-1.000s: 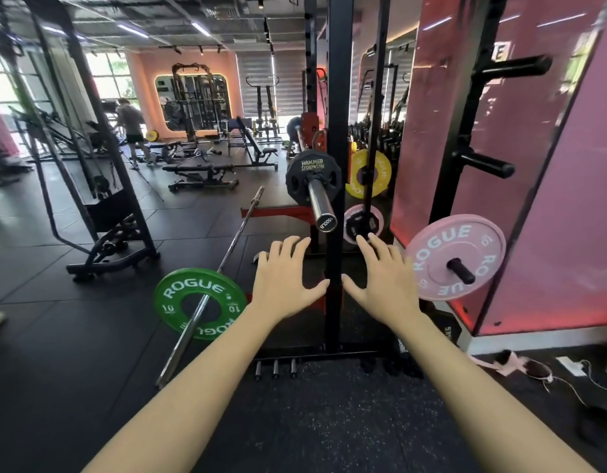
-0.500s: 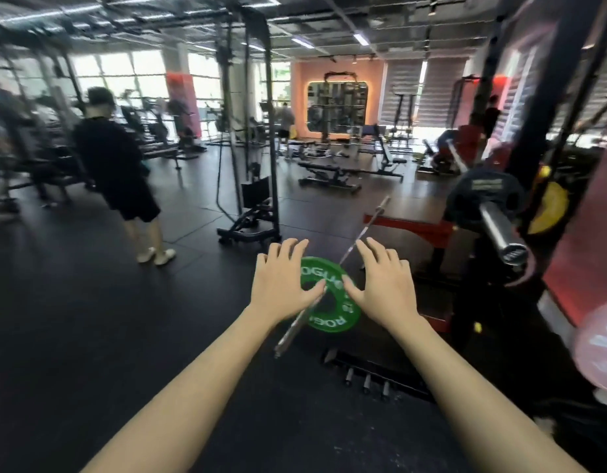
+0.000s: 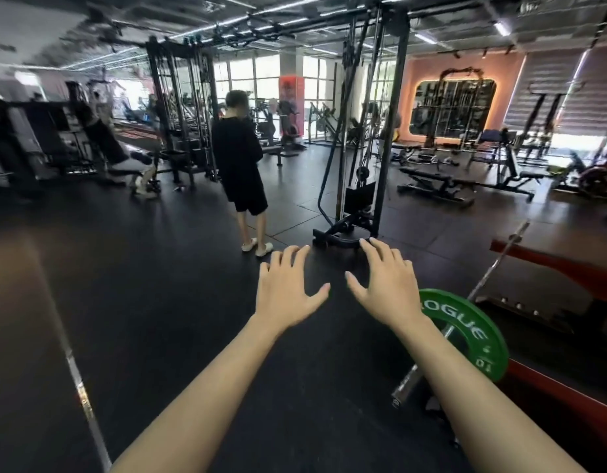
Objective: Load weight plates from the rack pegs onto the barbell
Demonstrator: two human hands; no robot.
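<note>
Grip is absent on both sides: the left hand (image 3: 288, 288) and the right hand (image 3: 385, 285) are held out ahead at the same height, palms down and fingers spread, with nothing between them and nothing touched. Such a posture is read as one of readiness between carries, not of holding. Just beyond and below the right wrist, the green plate (image 3: 466, 331) is seen already seated on the barbell (image 3: 493, 271), whose sleeve end projects past it toward the near floor while the shaft runs away up and to the right over the red platform frame (image 3: 565, 268). The plate stands on edge on the black rubber floor (image 3: 158, 302), which keeps the bar lifted and leaves the sleeve free for another plate. The rack pegs are not in view. Farther off, a person in black (image 3: 240, 165) stands beside the cable machine (image 3: 363, 148), well apart from the bar.
</note>
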